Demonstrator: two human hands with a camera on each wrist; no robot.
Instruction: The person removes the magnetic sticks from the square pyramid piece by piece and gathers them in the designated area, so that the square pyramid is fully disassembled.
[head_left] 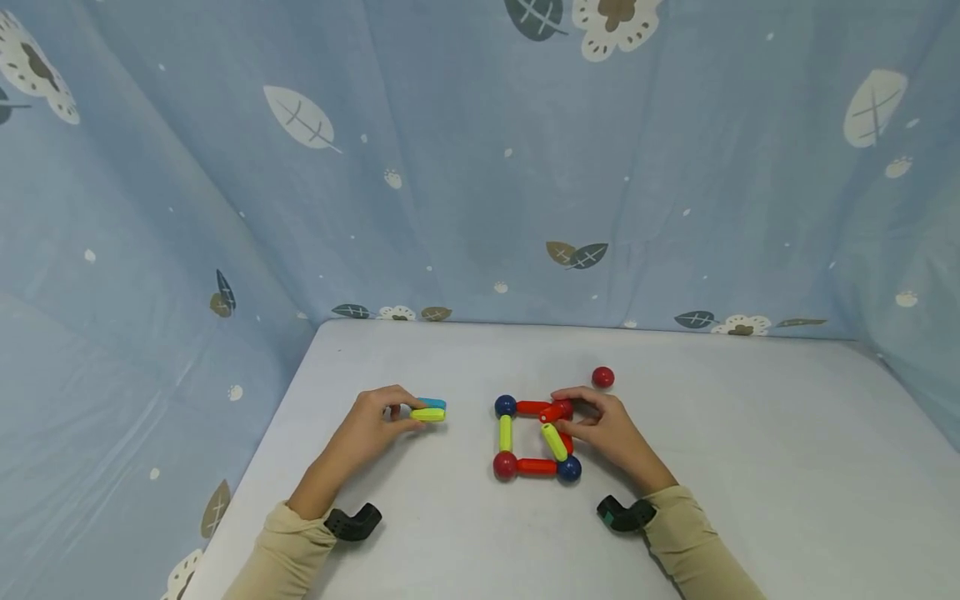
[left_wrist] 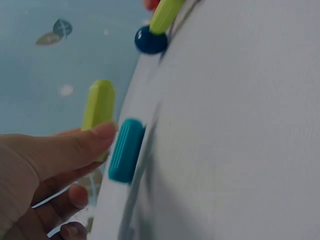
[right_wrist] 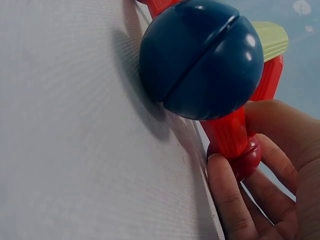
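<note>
While pinching a yellow-green stick (head_left: 427, 414) stacked on a blue stick (head_left: 432, 404) between left fingers (head_left: 396, 410), gripping with right fingers (head_left: 581, 412) a red stick (head_left: 553, 412) at the square frame's (head_left: 536, 467) far corner.

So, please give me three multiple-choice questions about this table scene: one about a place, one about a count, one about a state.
1. Where does the loose red ball lie?
A. behind the square frame, apart from it
B. inside the frame
C. beside the left hand

2. How many dark blue balls show in the head view?
A. one
B. two
C. four

3. What is the left hand doing?
A. lying flat on the table
B. hanging in the air with nothing
C. pinching a yellow-green stick

Answers: 1 A, the ball sits alone beyond the frame's far right corner. 2 B, one at the far left corner, one at the near right corner. 3 C, thumb and fingers pinch the yellow-green stick beside the blue stick.
</note>
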